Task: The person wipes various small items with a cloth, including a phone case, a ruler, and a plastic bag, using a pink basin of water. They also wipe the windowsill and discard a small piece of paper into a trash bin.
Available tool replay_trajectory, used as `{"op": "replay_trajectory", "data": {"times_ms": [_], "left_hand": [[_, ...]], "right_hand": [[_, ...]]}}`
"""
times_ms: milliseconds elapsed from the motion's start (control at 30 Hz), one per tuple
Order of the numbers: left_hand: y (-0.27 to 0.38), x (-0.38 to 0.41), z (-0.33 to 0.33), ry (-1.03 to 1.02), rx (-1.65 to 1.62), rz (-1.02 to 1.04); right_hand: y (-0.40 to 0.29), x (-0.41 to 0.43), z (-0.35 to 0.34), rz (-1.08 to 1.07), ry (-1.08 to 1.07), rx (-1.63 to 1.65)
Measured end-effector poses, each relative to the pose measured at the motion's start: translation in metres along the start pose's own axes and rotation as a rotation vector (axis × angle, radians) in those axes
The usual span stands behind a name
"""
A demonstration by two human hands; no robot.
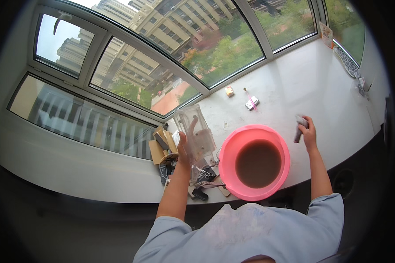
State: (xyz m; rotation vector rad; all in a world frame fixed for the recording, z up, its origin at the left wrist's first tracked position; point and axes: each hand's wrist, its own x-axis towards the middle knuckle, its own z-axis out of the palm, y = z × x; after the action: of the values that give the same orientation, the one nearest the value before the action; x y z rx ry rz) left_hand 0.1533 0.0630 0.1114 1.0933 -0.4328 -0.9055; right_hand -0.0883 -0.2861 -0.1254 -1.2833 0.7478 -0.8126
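My left hand (182, 149) holds a clear plastic case (202, 136) upright by its left side, left of the bucket. One finger shows through the clear plastic. My right hand (310, 134) grips a small grey cloth (298, 133) above the white counter, right of the bucket; motion blur softens its outline. Between my forearms stands a pink plastic bucket (228, 144) near the counter's front edge. Murky brown water (258, 164) fills part of it.
Left of the bucket crowd open cardboard boxes (156, 151), scissors (206, 172) and a black object (200, 194). Near the window lie a small packet (229, 91) and a pink-handled brush (252, 102) across a small pale block. A patterned pouch (347, 62) rests along the right wall.
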Motion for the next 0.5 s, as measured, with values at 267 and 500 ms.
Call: {"op": "replay_trajectory", "data": {"times_ms": [267, 500], "left_hand": [[0.003, -0.006, 0.005, -0.037, 0.027, 0.029], [-0.002, -0.018, 0.008, -0.046, -0.079, 0.063]], "right_hand": [[-0.193, -0.077, 0.182, -0.553, -0.504, 0.259], [-0.205, -0.104, 0.290, -0.747, -0.561, 0.133]]}}
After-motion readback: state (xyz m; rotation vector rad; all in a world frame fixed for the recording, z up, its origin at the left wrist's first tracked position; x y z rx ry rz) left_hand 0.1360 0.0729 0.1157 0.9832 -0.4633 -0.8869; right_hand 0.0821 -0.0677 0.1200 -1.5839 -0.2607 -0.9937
